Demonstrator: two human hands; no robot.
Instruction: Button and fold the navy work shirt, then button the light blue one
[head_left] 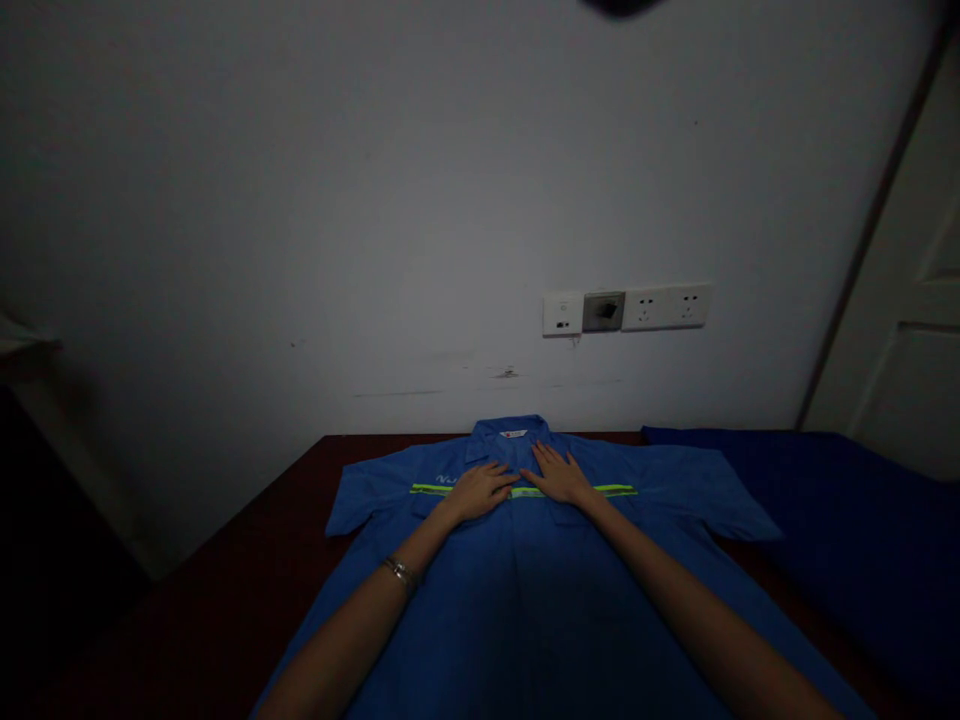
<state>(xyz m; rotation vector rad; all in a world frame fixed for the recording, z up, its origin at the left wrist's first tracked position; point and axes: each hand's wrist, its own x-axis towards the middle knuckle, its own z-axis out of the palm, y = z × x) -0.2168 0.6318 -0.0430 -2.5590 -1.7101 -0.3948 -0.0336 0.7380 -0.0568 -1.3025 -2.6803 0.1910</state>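
A blue short-sleeved work shirt (480,580) lies spread out front side up, its collar toward the wall and both sleeves out to the sides. A yellow-green reflective strip crosses its chest, and a white label shows inside the collar. My left hand (481,490) rests on the left part of the chest, over the strip, fingers stretched toward the middle. Flat on the cloth just right of the front opening lies my right hand (556,474), fingers spread toward the collar. Neither hand grips anything. A bracelet (403,572) circles my left wrist.
The shirt lies on a dark red table (247,560) against a grey-white wall (337,220). Darker blue cloth (847,530) covers the table's right side. Wall sockets (666,307) sit above the back edge. A white door (915,300) stands at the right.
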